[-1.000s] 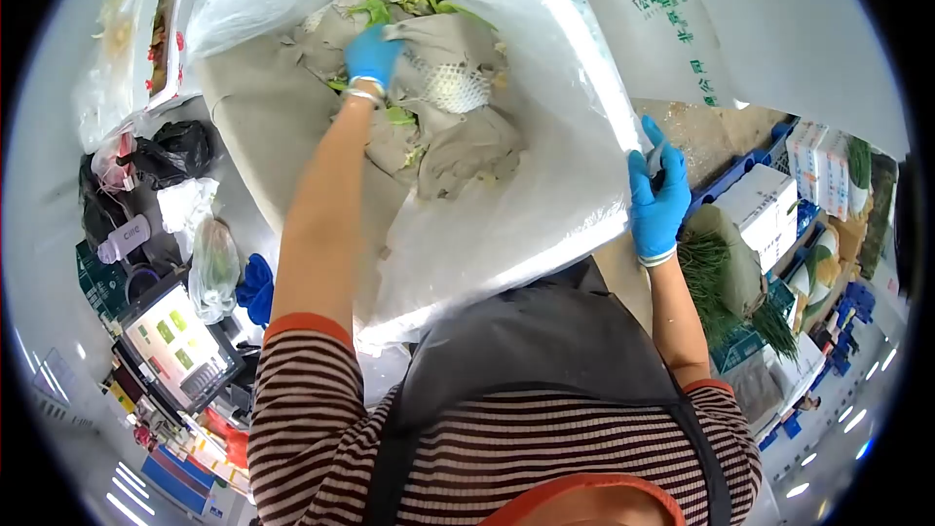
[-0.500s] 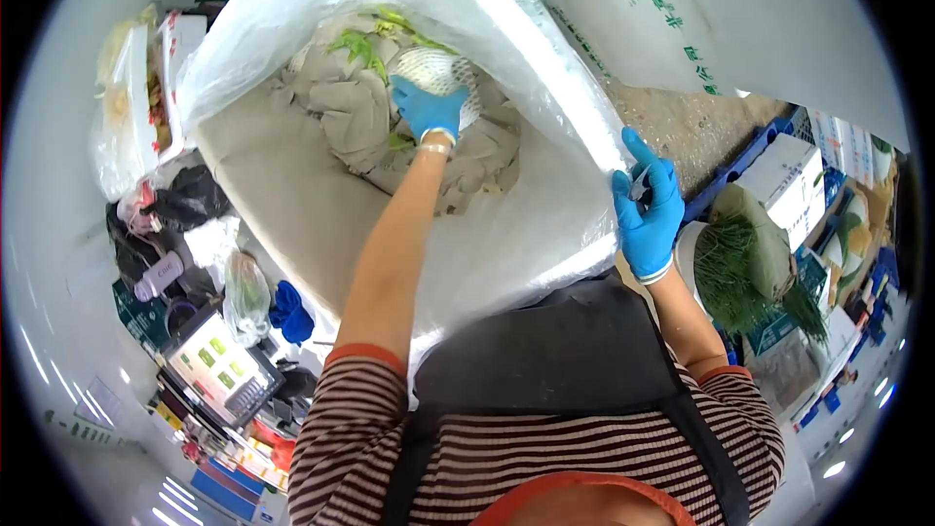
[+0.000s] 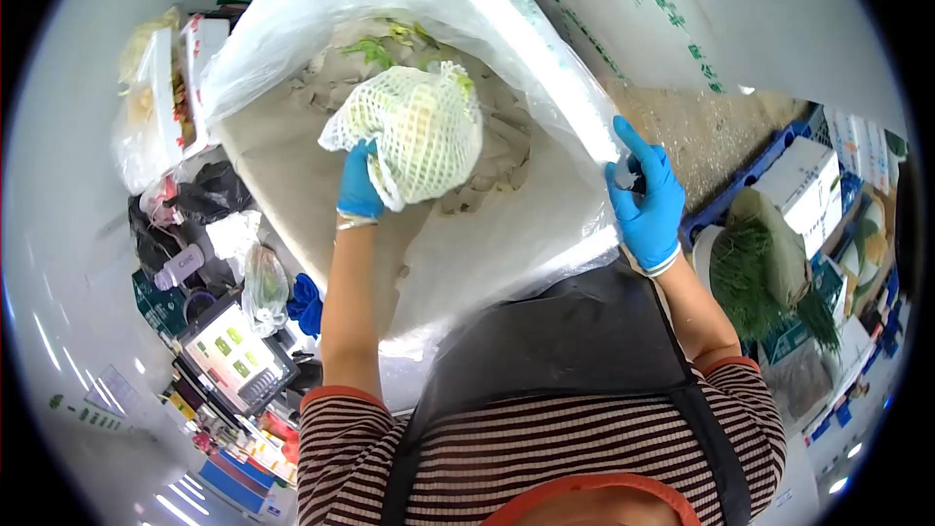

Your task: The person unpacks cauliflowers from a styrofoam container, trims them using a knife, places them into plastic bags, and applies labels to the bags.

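My left hand (image 3: pixel 361 185), in a blue glove, grips a pale round vegetable in a white foam net (image 3: pixel 421 131). The netted vegetable is raised over the inside of a large box with a clear plastic liner (image 3: pixel 516 268). Beneath it lie crumpled grey-beige paper (image 3: pixel 497 141) and green leaves (image 3: pixel 370 51). My right hand (image 3: pixel 648 197), also gloved in blue, is at the box's right edge, thumb and fingers curled around a bit of clear plastic.
On the left are a lit screen (image 3: pixel 237 353), a black bag (image 3: pixel 212 192), a blue cloth (image 3: pixel 305 304) and a white foam box (image 3: pixel 203 78). At right stand a white carton (image 3: pixel 799 190) and green stalks (image 3: pixel 742 282). A white printed sheet hangs at top right.
My left hand has lifted the netted vegetable up from the paper and moved left and toward me. My right hand has stayed at the box edge.
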`<action>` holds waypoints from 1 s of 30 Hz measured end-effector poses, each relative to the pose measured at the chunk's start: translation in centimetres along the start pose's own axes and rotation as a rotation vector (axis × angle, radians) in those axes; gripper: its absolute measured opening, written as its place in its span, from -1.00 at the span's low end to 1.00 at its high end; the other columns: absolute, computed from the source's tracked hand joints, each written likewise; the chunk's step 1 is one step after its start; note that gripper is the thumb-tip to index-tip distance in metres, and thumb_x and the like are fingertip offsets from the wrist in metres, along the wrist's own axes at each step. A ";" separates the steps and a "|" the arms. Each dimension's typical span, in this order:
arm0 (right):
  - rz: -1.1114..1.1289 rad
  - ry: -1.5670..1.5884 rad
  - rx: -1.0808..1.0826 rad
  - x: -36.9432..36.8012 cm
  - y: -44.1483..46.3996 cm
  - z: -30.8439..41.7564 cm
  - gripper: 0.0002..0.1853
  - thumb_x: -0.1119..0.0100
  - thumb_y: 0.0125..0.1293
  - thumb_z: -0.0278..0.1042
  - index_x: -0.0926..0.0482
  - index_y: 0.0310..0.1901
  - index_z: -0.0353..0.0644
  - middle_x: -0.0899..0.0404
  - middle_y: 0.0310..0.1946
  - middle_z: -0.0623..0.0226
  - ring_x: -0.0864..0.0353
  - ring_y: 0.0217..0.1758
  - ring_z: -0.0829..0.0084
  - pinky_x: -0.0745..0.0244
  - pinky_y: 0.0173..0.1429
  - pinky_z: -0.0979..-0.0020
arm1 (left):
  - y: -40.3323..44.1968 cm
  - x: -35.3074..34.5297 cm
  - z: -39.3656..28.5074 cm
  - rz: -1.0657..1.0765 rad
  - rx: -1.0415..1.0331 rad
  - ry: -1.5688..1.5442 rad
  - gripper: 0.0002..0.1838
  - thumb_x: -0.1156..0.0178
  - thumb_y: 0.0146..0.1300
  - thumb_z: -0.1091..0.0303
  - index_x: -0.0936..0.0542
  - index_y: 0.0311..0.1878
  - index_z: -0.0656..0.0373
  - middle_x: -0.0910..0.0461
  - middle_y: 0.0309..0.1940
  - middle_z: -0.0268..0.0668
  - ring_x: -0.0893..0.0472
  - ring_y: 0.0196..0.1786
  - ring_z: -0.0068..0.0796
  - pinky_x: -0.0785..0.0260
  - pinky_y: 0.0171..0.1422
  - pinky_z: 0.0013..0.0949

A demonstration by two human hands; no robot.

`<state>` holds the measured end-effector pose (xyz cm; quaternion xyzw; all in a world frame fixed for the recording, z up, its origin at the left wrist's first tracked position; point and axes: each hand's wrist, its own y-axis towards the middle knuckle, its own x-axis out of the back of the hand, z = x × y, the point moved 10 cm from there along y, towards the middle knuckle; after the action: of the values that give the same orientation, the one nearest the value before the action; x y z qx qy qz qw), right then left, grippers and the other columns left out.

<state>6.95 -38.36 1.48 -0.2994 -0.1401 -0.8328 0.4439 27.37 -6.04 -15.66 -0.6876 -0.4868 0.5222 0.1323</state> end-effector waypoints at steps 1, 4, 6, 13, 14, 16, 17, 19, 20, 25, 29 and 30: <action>0.036 -0.031 0.015 0.0 0.4 0.5 -0.29 -0.32 0.08 -0.46 -0.46 0.36 0.07 -0.38 -0.42 0.32 -0.45 -0.45 0.43 -0.46 -0.27 0.37 | -1.0 -0.7 0.0 0.043 -0.022 -0.009 -0.53 0.07 0.45 0.24 -0.39 0.34 0.23 -0.54 0.21 -0.11 -0.55 0.24 -0.19 -0.39 0.37 -0.11; 0.029 -0.131 0.028 1.4 2.4 1.9 -0.20 -0.39 0.15 -0.34 -0.31 0.46 0.09 -0.42 -0.36 0.32 -0.48 -0.40 0.45 -0.50 -0.21 0.38 | -5.2 -3.9 -0.5 0.123 -0.144 -0.141 -0.52 0.03 0.41 0.29 -0.36 0.36 0.20 -0.50 0.25 -0.11 -0.53 0.26 -0.19 -0.40 0.36 -0.11; -0.019 -0.177 0.059 2.7 3.7 3.7 -0.23 -0.39 0.22 -0.28 -0.29 0.47 0.06 -0.42 -0.32 0.35 -0.48 -0.36 0.48 -0.51 -0.17 0.44 | -6.8 -4.3 -0.5 0.110 -0.200 -0.217 -0.49 0.00 0.37 0.34 -0.34 0.38 0.19 -0.49 0.27 -0.12 -0.52 0.26 -0.19 -0.41 0.36 -0.12; 0.559 0.109 0.196 -5.8 3.9 13.3 -0.33 -0.38 0.27 -0.17 -0.36 0.36 -0.12 -0.45 -0.31 0.29 -0.47 -0.32 0.47 -0.51 -0.10 0.42 | -12.1 -4.7 -4.5 -0.070 -0.497 0.001 -0.43 -0.18 0.18 0.51 -0.40 0.31 0.28 -0.59 0.12 -0.18 -0.62 0.12 -0.28 -0.49 0.28 -0.24; 0.623 0.161 0.136 -7.7 4.3 13.5 -0.31 -0.39 0.25 -0.15 -0.35 0.35 -0.17 -0.48 -0.28 0.26 -0.50 -0.28 0.46 -0.52 -0.08 0.41 | -13.2 -5.2 -5.1 -0.072 -0.551 0.005 -0.42 -0.22 0.14 0.55 -0.41 0.29 0.30 -0.59 0.11 -0.16 -0.62 0.09 -0.32 -0.51 0.22 -0.29; 0.749 0.266 0.000 -11.8 4.6 13.7 -0.26 -0.42 0.22 -0.10 -0.33 0.33 -0.27 -0.54 -0.22 0.19 -0.56 -0.22 0.44 -0.53 -0.06 0.41 | -14.9 -4.0 -5.6 -0.227 -0.726 0.082 -0.42 -0.25 0.12 0.57 -0.42 0.26 0.31 -0.59 0.10 -0.15 -0.62 0.08 -0.33 -0.50 0.20 -0.31; 0.788 0.274 -0.003 -13.7 4.2 14.6 -0.22 -0.43 0.19 -0.05 -0.32 0.32 -0.32 -0.56 -0.16 0.12 -0.59 -0.16 0.38 -0.53 -0.02 0.37 | -15.7 -3.7 -5.8 -0.306 -0.808 0.126 -0.43 -0.26 0.11 0.59 -0.43 0.25 0.31 -0.59 0.10 -0.15 -0.62 0.08 -0.34 -0.50 0.19 -0.32; 0.863 0.290 -0.015 -17.5 3.0 16.2 -0.12 -0.46 0.13 0.05 -0.30 0.30 -0.42 -0.59 -0.03 -0.01 -0.64 -0.03 0.26 -0.53 0.07 0.31 | -16.6 -3.6 -6.1 -0.439 -0.959 0.269 -0.36 -0.36 0.09 0.54 -0.36 0.26 0.31 -0.54 0.09 -0.19 -0.56 0.11 -0.40 -0.43 0.21 -0.35; 0.811 0.215 0.093 -19.3 3.3 16.5 -0.04 -0.46 0.09 0.11 -0.27 0.32 -0.45 -0.55 0.06 -0.11 -0.61 0.07 0.13 -0.50 0.14 0.25 | -17.1 -3.8 -5.7 -0.541 -0.995 0.318 -0.32 -0.38 0.10 0.52 -0.32 0.28 0.31 -0.51 0.11 -0.19 -0.53 0.15 -0.39 -0.40 0.24 -0.34; 0.690 -0.027 0.293 -23.1 3.8 16.4 0.12 -0.45 0.04 0.16 -0.09 0.45 -0.41 -0.45 0.24 -0.18 -0.52 0.26 0.02 -0.43 0.27 0.19 | -18.4 -4.5 -5.2 -0.727 -1.124 0.547 -0.16 -0.47 0.09 0.41 -0.20 0.37 0.29 -0.35 0.27 -0.13 -0.42 0.29 -0.33 -0.31 0.37 -0.29; 0.648 -0.239 0.378 -22.7 4.5 16.9 -0.25 -0.28 0.22 -0.22 -0.28 0.39 -0.38 -0.66 -0.16 -0.04 -0.68 -0.17 0.18 -0.55 0.00 0.25 | -19.3 -4.6 -4.6 -0.712 -1.108 0.550 -0.11 -0.49 0.07 0.42 -0.16 0.40 0.28 -0.31 0.30 -0.12 -0.39 0.31 -0.33 -0.28 0.40 -0.29; 0.609 -0.141 0.367 -22.3 5.2 17.0 -0.38 -0.23 0.23 -0.32 -0.38 0.30 -0.38 -0.66 -0.23 0.05 -0.65 -0.24 0.28 -0.54 -0.05 0.30 | -20.0 -5.3 -4.4 -0.753 -1.115 0.615 -0.12 -0.47 0.07 0.45 -0.15 0.39 0.28 -0.32 0.28 -0.13 -0.40 0.30 -0.34 -0.29 0.39 -0.31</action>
<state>27.10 -18.20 0.72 -0.2995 -0.2218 -0.6007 0.7073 20.57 0.95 3.14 -0.5545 -0.8238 -0.0995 0.0638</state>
